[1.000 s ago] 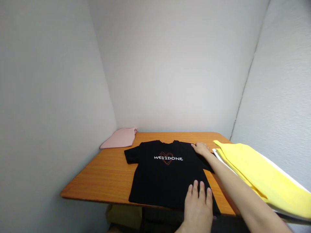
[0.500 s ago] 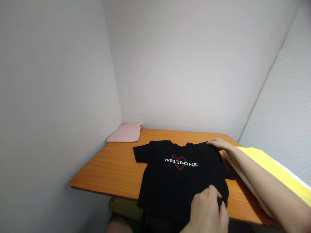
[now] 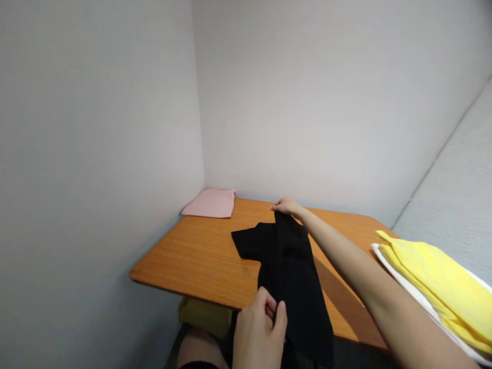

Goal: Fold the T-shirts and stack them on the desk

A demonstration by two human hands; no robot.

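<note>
A black T-shirt (image 3: pixel 300 271) lies on the wooden table, its right side lifted and folded over toward the left. At the far shoulder end, my right hand (image 3: pixel 287 206) is closed in a pinch on the cloth, holding it above the table. Near the hem, my left hand (image 3: pixel 257 328) is also closed on the shirt's edge. One short sleeve points left, flat on the tabletop. The printed front is covered by the fold.
A folded pink cloth (image 3: pixel 211 203) rests at the table's back left corner. Yellow and white garments (image 3: pixel 438 282) are piled on the right. The wooden table (image 3: pixel 192 256) meets grey-white walls. Something yellowish (image 3: pixel 205 315) sits below the table's front edge.
Both hands have carried the shirt's right side leftward, folding it over the front, so the white lettering and heart are hidden. The view has shifted slightly, showing more of the yellow pile.
</note>
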